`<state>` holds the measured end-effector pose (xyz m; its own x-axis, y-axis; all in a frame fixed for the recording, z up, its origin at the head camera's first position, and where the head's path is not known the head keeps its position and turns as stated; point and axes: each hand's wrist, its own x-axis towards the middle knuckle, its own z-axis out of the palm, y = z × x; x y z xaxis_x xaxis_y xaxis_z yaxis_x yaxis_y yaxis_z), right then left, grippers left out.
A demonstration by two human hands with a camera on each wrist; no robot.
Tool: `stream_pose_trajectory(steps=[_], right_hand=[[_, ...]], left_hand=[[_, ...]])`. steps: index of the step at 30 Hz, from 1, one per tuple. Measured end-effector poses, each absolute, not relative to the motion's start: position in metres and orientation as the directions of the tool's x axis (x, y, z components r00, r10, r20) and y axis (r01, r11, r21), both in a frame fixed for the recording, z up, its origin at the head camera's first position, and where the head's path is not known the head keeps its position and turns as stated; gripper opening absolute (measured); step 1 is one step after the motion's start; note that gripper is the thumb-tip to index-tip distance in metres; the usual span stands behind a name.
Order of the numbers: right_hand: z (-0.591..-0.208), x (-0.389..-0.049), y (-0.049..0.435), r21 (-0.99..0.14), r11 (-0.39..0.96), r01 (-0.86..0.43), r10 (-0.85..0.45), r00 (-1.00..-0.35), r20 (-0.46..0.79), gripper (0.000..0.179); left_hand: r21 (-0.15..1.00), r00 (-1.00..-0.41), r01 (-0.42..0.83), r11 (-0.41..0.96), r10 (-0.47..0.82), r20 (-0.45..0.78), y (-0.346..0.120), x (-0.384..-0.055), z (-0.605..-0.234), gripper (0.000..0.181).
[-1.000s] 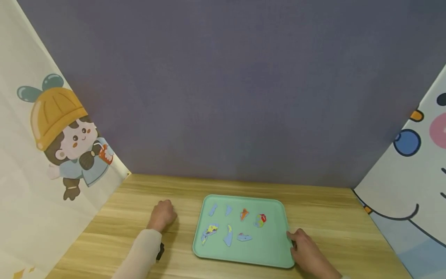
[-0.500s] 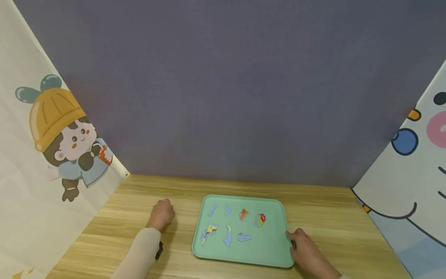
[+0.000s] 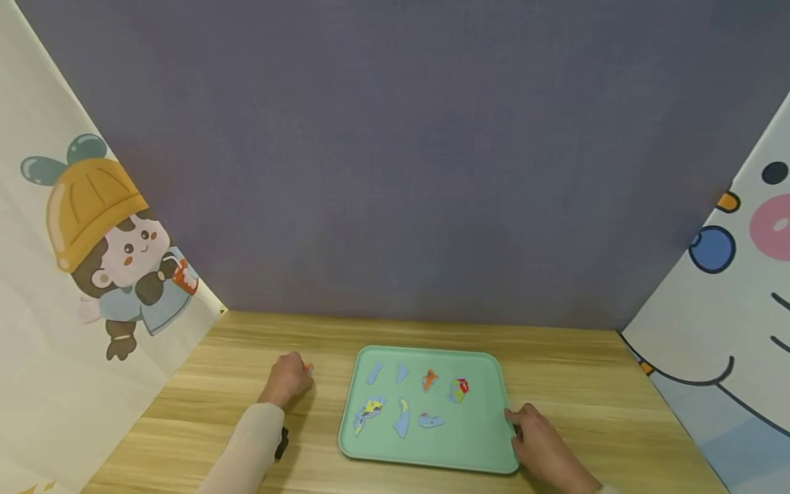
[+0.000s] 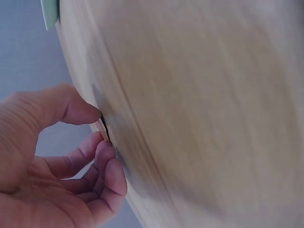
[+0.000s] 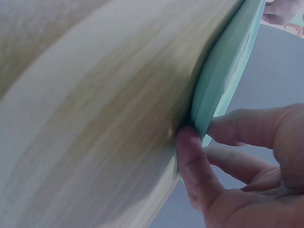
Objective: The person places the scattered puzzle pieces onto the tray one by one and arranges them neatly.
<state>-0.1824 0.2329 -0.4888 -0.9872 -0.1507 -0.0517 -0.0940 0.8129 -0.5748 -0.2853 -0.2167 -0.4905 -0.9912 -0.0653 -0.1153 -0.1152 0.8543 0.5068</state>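
On the wooden table, to the left of a mint-green tray (image 3: 463,446), my left hand (image 3: 289,381) pinches a thin, flat puzzle piece (image 3: 308,368). An orange bit of it peeks out past the fingers; the rest is hidden. In the left wrist view, the piece (image 4: 104,128) appears edge-on between thumb and fingertips, close to the tabletop. My right hand (image 3: 543,442) grips the tray's right rim, with the thumb (image 5: 237,126) on the inner side and a finger under the edge. Several irregular flat puzzle pieces lie apart on the tray, among them a yellow-and-blue one (image 3: 369,414) and a red-and-green one (image 3: 459,390).
The light wooden tabletop (image 3: 204,418) runs back to a dark grey panel (image 3: 395,171). White side panels with cartoon prints stand on the left (image 3: 37,357) and right (image 3: 666,329).
The orange bit of the puzzle piece, hidden a second ago, now shows beyond my left fingers. My right hand keeps its grip on the tray; the head view has shifted slightly.
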Motion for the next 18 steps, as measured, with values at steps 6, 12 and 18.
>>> stream_pose_trajectory(steps=[6,12,18], right_hand=[[-0.4883,-0.1825,0.2325,-0.57,0.816,-0.095,-0.151,-0.987,-0.052,0.04],[-0.4893,-0.1817,0.2325,-0.57,0.815,-0.102,-0.149,-0.988,-0.036,0.04],[-0.4903,-0.1817,0.2328,-0.568,0.816,-0.105,-0.149,-0.988,-0.032,0.041]], left_hand=[[0.482,-0.994,-0.099,0.87,-0.06,-0.095,-0.2168,-0.2855,-0.4907,0.018],[0.467,-0.997,-0.054,0.883,-0.027,-0.066,-0.218,-0.2846,-0.4908,0.035],[0.462,-0.996,-0.021,0.887,0.024,-0.091,-0.2176,-0.2776,-0.4855,0.007]])
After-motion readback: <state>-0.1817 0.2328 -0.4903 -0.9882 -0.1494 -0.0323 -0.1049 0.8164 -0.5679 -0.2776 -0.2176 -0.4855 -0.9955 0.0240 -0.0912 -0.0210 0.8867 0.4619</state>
